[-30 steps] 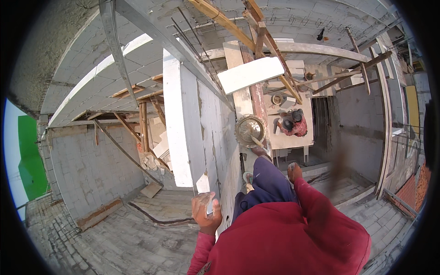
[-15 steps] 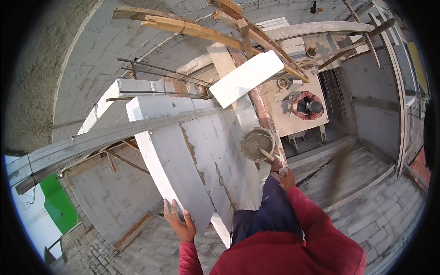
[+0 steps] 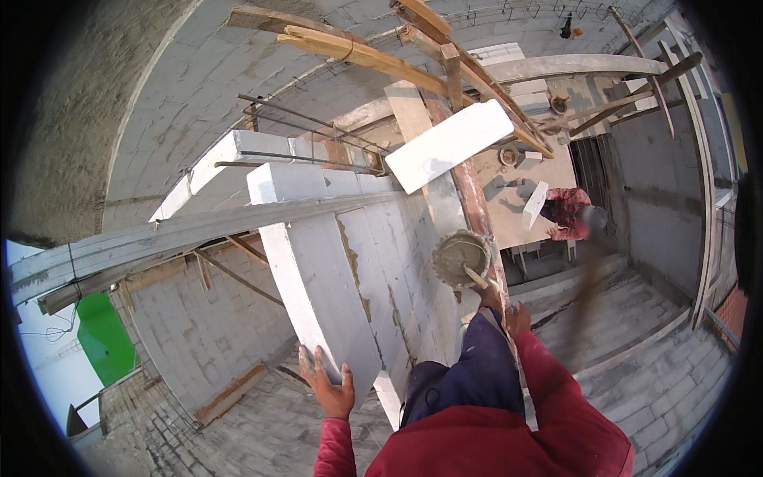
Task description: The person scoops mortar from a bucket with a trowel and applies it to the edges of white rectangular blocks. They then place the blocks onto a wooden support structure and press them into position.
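My left hand (image 3: 326, 378) rests with fingers spread on the end of an upper white block (image 3: 308, 306) in the block wall (image 3: 373, 246) beside me. My right hand (image 3: 517, 322) is by the edge of a reddish board (image 3: 469, 208), its fingers curled; whatever they grip is too small to make out. A bucket of grey mortar (image 3: 459, 256) stands in front of me, a pale handle sticking out toward my legs. Beyond it a loose white block (image 3: 449, 145) lies across the boards.
Timber beams (image 3: 358, 56), rebar (image 3: 310, 119) and a long grey beam (image 3: 151, 242) cross around me. On a lower platform (image 3: 524, 175), a co-worker (image 3: 568, 211) is beside an angled white block (image 3: 534, 205). Block floors (image 3: 636, 354) lie below on either side.
My left hand has opened out onto the block's end. My view has tilted, showing more of the wall. The co-worker below has shifted rightward, with a white block now beside them.
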Motion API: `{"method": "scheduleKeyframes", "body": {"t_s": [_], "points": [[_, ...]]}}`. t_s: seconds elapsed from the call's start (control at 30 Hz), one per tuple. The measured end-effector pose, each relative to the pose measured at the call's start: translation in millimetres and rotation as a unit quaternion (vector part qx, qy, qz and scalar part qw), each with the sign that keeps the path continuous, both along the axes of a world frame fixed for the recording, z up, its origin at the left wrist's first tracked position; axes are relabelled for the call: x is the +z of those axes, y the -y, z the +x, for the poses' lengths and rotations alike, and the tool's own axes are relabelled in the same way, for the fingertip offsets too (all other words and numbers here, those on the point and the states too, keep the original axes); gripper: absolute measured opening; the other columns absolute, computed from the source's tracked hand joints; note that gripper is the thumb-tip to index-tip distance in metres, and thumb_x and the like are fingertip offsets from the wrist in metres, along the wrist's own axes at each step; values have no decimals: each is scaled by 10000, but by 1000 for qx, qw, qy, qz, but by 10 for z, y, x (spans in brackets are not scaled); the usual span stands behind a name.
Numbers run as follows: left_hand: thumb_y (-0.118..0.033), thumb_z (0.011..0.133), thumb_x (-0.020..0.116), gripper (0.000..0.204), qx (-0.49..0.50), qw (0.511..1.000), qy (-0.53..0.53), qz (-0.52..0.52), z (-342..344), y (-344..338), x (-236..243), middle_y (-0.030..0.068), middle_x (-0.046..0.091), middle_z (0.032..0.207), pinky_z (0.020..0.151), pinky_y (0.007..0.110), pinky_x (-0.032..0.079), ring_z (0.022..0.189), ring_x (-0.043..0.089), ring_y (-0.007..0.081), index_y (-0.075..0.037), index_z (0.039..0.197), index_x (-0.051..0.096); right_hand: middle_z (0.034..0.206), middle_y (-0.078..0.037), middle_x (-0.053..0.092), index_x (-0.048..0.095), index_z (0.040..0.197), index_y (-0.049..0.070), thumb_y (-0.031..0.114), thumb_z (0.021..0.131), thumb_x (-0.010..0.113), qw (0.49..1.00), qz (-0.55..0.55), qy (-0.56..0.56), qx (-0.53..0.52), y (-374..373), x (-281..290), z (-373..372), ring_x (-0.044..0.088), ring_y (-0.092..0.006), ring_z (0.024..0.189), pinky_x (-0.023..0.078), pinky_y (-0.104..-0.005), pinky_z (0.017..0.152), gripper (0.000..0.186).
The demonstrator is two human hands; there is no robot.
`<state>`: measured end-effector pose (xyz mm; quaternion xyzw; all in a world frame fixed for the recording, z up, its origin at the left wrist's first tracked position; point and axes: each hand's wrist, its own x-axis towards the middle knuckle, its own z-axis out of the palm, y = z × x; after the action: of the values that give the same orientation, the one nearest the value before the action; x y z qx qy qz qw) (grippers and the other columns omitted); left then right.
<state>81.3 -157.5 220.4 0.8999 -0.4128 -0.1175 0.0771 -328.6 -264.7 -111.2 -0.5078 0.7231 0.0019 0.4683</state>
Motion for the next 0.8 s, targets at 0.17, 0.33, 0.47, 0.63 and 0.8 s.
{"method": "scheduleKeyframes", "body": {"t_s": [0.17, 0.33, 0.47, 0.63, 0.8], "points": [[-168, 910, 750, 750, 8, 1000, 6, -2, -100, -112, 24, 268, 264, 1686, 1260, 591, 204, 1571, 211, 472, -100, 1586, 433, 1005, -200, 737, 693, 1075, 41, 240, 986, 630, 997, -12, 80, -7, 251, 165, 363, 710, -405, 957, 539, -467, 854, 227], [-312, 979, 683, 665, 6, 999, 30, 19, -410, -334, 9, 271, 253, 1692, 1253, 637, 171, 1576, 207, 467, -119, 1569, 445, 976, -243, 736, 717, 1069, 34, 281, 984, 644, 997, 10, 82, -11, 259, 249, 421, 713, -435, 962, 545, -470, 861, 271], [-408, 1048, 572, 441, -84, 996, -5, -30, -778, -571, -51, 217, 501, 1552, 1200, 689, 212, 1503, 367, 439, -102, 1360, 634, 1022, -243, 747, 725, 1097, 21, 334, 960, 683, 996, 7, -60, 69, 270, 107, 232, 716, -437, 997, 550, -477, 863, 344], [-239, 1020, 649, 218, -6, 974, -217, -70, -1400, -1041, -225, 116, 752, 1207, 1094, 534, 445, 1251, 633, 370, -69, 1084, 769, 1007, -242, 761, 750, 1033, 10, 341, 957, 696, 993, -1, -86, 86, 174, -78, -117, 734, -426, 955, 570, -482, 842, 344], [-189, 994, 690, 217, 35, 965, -256, -36, -1736, -1834, -427, 168, 752, 1161, 979, 437, 537, 1135, 693, 376, -45, 1143, 754, 1021, -223, 773, 755, 1014, 6, 349, 955, 700, 992, 18, -92, 80, -179, -124, -416, 746, -404, 975, 578, -475, 867, 353]]}}
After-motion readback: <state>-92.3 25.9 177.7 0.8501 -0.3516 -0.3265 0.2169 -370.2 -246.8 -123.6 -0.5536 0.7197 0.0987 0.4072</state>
